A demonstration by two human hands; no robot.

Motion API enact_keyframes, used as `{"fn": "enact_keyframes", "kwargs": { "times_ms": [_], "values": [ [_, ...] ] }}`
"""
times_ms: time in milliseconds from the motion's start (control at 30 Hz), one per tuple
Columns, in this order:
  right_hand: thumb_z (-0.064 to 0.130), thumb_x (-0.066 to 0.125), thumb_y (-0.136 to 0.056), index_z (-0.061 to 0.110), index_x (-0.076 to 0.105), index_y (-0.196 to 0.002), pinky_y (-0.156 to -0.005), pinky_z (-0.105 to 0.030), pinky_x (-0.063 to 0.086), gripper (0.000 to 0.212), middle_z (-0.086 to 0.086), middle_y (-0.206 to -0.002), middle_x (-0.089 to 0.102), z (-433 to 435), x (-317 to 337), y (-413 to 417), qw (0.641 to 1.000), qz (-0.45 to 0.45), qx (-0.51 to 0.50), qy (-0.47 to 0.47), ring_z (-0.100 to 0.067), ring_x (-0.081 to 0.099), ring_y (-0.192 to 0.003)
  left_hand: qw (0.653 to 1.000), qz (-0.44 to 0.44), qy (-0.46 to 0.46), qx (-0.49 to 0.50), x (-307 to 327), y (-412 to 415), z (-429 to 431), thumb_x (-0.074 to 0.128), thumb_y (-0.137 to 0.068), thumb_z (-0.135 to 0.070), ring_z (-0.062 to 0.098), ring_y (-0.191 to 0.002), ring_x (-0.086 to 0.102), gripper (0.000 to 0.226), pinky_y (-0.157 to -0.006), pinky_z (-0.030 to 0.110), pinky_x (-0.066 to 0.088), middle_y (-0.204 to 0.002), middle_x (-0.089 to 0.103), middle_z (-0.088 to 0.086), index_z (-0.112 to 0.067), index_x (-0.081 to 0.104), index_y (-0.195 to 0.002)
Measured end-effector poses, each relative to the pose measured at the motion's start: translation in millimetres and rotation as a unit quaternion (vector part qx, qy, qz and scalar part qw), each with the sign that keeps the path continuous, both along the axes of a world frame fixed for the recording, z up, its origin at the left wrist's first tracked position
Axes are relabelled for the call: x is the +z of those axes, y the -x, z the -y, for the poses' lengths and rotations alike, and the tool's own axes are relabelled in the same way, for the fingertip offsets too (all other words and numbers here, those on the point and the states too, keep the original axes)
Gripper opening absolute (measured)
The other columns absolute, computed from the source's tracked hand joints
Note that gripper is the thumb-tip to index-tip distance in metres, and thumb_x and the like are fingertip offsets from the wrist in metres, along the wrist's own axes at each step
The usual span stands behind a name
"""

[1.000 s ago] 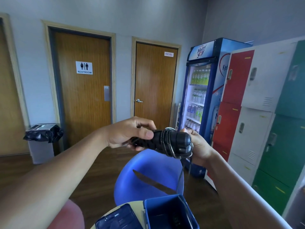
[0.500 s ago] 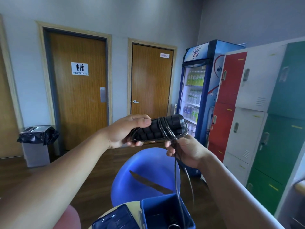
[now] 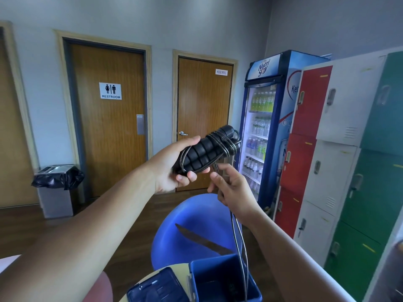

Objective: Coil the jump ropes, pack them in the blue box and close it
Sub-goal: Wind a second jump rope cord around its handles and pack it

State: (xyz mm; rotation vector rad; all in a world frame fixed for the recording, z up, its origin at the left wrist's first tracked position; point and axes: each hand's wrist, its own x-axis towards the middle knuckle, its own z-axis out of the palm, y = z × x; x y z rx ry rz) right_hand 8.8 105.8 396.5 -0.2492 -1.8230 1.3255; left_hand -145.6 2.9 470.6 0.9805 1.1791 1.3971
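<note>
We are partway through coiling: our left hand grips the paired black handles with several turns wound, our right hand pinches the loose cable trailing into the open blue box, its lid unclosed.

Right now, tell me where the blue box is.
Bottom centre of the head view: the blue box sits open below the right hand, its lid left of it.
</note>
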Motion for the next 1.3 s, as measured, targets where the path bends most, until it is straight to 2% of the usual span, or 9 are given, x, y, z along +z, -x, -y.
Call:
{"fn": "enact_keyframes", "kwargs": {
  "times_ms": [200, 433, 533, 633, 767, 867, 1000, 1133, 1300],
  "values": [
    [0.024, 0.049, -0.105, 0.009, 0.063, -0.095, -0.044, -0.024, 0.037, 0.022, -0.004, -0.075, 0.072, -6.0, -0.6, -7.5, 0.998, 0.053, -0.006, 0.025, -0.015, 0.053, -0.047, 1.0, 0.001, 0.023, 0.021, 2.3, 2.0, -2.2, 0.065, -0.088, -0.051, 0.016, -0.049, 0.045, 0.053, -0.032, 0.016, 0.028, -0.089, 0.067, 0.019, -0.009, 0.067, -0.121],
    [0.024, 0.051, -0.104, 0.005, 0.066, -0.095, -0.044, -0.024, 0.038, 0.026, -0.002, -0.068, 0.067, -5.0, -4.0, -14.0, 0.988, 0.151, -0.004, 0.013, -0.015, 0.049, -0.043, 0.993, -0.055, 0.019, 0.099, 2.5, 13.2, -5.5, 0.056, -0.093, -0.032, 0.02, -0.053, 0.047, 0.029, -0.04, 0.02, 0.029, -0.091, 0.065, 0.023, -0.006, 0.065, -0.102],
    [0.026, 0.057, -0.101, 0.004, 0.067, -0.094, -0.045, -0.026, 0.034, 0.025, 0.004, -0.062, 0.062, -6.8, -0.1, -21.2, 0.971, 0.232, -0.041, -0.036, -0.013, 0.046, -0.043, 0.961, -0.219, 0.012, 0.169, -6.0, 28.9, -8.1, 0.059, -0.096, -0.033, 0.019, -0.059, 0.048, 0.027, -0.043, 0.023, 0.032, -0.089, 0.06, 0.017, -0.009, 0.055, -0.106],
    [0.029, 0.06, -0.099, 0.01, 0.07, -0.09, -0.048, -0.024, 0.037, 0.024, 0.006, -0.06, 0.059, -8.7, 12.4, -27.6, 0.959, 0.261, -0.074, -0.083, -0.011, 0.045, -0.048, 0.883, -0.417, 0.007, 0.216, -18.5, 43.5, -4.3, 0.062, -0.096, -0.042, 0.019, -0.068, 0.053, 0.029, -0.054, 0.028, 0.04, -0.087, 0.061, 0.008, -0.013, 0.056, -0.1],
    [0.039, 0.058, -0.099, 0.017, 0.072, -0.079, -0.048, -0.026, 0.038, 0.033, 0.007, -0.055, 0.059, -9.6, 34.6, -23.4, 0.946, 0.259, -0.118, -0.154, -0.01, 0.046, -0.047, 0.81, -0.564, -0.016, 0.163, -30.9, 37.9, 0.1, 0.07, -0.089, -0.05, 0.014, -0.084, 0.062, 0.023, -0.067, 0.028, 0.041, -0.092, 0.068, -0.006, -0.029, 0.069, -0.096],
    [0.045, 0.062, -0.095, 0.017, 0.071, -0.072, -0.044, -0.022, 0.035, 0.037, 0.005, -0.054, 0.058, -12.3, 47.2, -19.2, 0.944, 0.244, -0.14, -0.171, -0.005, 0.042, -0.041, 0.817, -0.567, -0.036, 0.097, -34.6, 27.8, 0.2, 0.076, -0.083, -0.052, 0.01, -0.088, 0.063, 0.023, -0.071, 0.026, 0.043, -0.094, 0.07, -0.01, -0.036, 0.073, -0.099],
    [0.05, 0.072, -0.085, 0.015, 0.07, -0.068, -0.042, -0.018, 0.03, 0.039, 0.008, -0.048, 0.046, -21.1, 59.1, -24.6, 0.952, 0.223, -0.146, -0.151, -0.003, 0.034, -0.037, 0.866, -0.494, -0.078, 0.019, -26.6, 24.2, 10.1, 0.077, -0.082, -0.044, 0.005, -0.081, 0.063, 0.028, -0.074, 0.024, 0.046, -0.089, 0.071, -0.014, -0.028, 0.076, -0.104],
    [0.06, 0.078, -0.067, 0.021, 0.065, -0.058, -0.05, -0.026, 0.031, 0.042, 0.005, -0.048, 0.045, -29.2, 62.1, -33.8, 0.961, 0.262, -0.041, -0.083, -0.012, 0.036, -0.045, 0.896, -0.431, -0.085, -0.063, -19.5, 23.3, 21.9, 0.075, -0.086, -0.035, 0.013, -0.068, 0.053, 0.028, -0.06, 0.026, 0.043, -0.076, 0.063, -0.006, -0.017, 0.076, -0.107],
    [0.058, 0.076, -0.068, 0.013, 0.065, -0.071, -0.044, -0.02, 0.024, 0.046, 0.002, -0.046, 0.042, -32.6, 44.9, -34.9, 0.96, 0.252, 0.123, -0.004, -0.011, 0.029, -0.041, 0.911, -0.376, -0.11, -0.129, -12.6, 18.7, 31.6, 0.07, -0.085, -0.04, 0.017, -0.065, 0.055, 0.034, -0.05, 0.024, 0.043, -0.082, 0.065, 0.005, -0.012, 0.074, -0.104]
  ]
}}
